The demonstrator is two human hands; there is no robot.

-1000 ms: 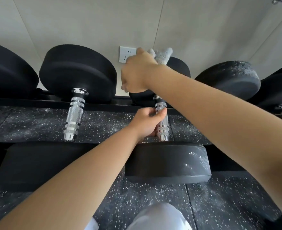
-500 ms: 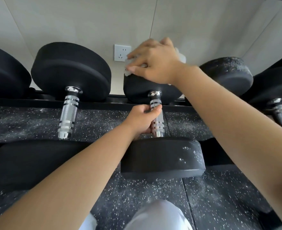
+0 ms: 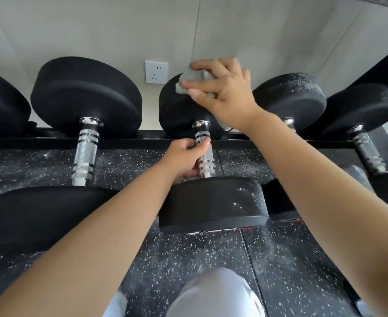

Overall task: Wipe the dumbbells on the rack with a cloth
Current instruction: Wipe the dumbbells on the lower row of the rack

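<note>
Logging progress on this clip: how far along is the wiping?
Looks done: the big dumbbell on the left shows no dust. In hand: the left hand grips the middle handle while the right hand presses the cloth on its far head. Left: its near head bears white specks, and the next dumbbell rightward is dusty.

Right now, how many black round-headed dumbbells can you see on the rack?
5. One cut off at far left, a large one beside it, the middle one under the grey cloth, and two to its right. More may lie beyond the frame.
</note>
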